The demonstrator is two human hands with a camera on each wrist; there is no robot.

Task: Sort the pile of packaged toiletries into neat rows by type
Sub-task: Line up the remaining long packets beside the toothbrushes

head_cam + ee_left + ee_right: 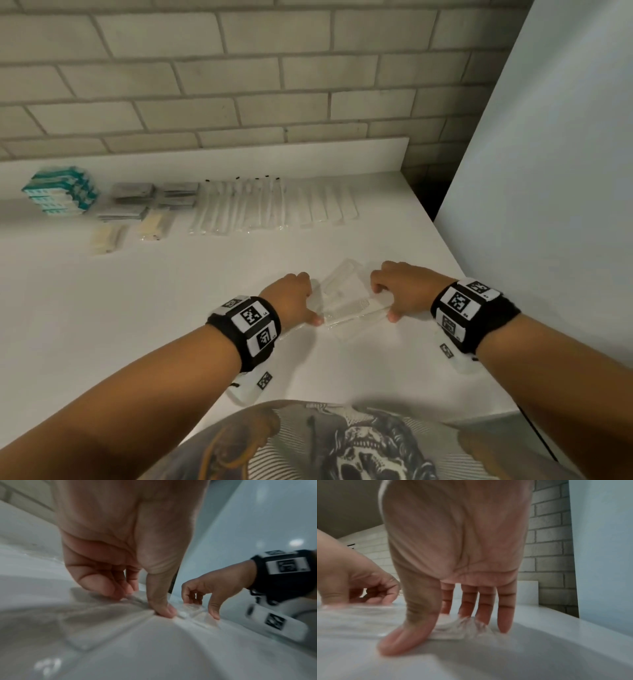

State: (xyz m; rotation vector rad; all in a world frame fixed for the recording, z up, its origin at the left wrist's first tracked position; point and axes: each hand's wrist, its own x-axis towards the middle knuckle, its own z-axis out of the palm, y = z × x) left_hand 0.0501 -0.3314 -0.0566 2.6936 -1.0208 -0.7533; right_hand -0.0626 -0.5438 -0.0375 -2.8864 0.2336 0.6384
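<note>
Holding packet [349,305] w/ L hand [293,298], R hand [399,293]

Setting: a plain packing or kit-sorting station. White table [171,291] stands against a bare painted brick wall [205,68]. Stock is laid in sorted rows along the back: teal boxes [60,192], grey packets [133,193], long items in clear sleeves [236,205] and white sachets [329,205]. Several of each, all sealed.
</note>
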